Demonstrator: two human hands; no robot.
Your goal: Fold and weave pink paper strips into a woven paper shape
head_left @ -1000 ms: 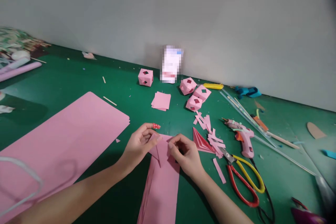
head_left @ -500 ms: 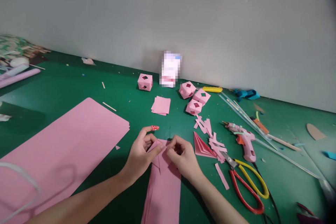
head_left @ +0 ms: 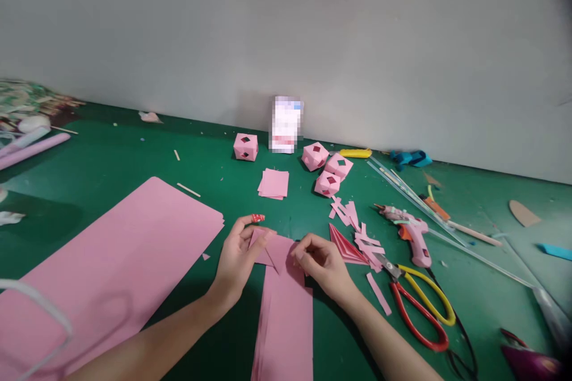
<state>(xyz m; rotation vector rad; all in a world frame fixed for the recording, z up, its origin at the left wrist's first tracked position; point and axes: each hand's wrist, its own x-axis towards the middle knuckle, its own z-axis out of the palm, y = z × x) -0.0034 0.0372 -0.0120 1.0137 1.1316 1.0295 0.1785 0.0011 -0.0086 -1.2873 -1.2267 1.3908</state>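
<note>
My left hand point(head_left: 236, 259) pinches the left end of a folded pink paper point(head_left: 286, 251) between thumb and fingers. At its right side my right hand point(head_left: 325, 263) grips the edge, fingertips pressed together. A slanted crease or flap edge runs across the paper's left part. Beneath it lies a stack of long pink paper strips point(head_left: 290, 327), reaching to the bottom of the view. Just beyond my right hand is a pleated pink paper triangle point(head_left: 345, 245).
Pink scraps point(head_left: 367, 244), yellow-and-red-handled scissors point(head_left: 422, 300) and a pink glue gun point(head_left: 413, 232) lie right. Large pink sheets point(head_left: 120, 256) cover the left. Behind are small pink squares point(head_left: 274, 183), paper boxes point(head_left: 245, 147) and a blurred bright screen point(head_left: 286, 125) against the wall.
The folded paper is now spread wider between my hands, with its left end turned outward. My right hand has shifted slightly right, and the view has tilted a little.
</note>
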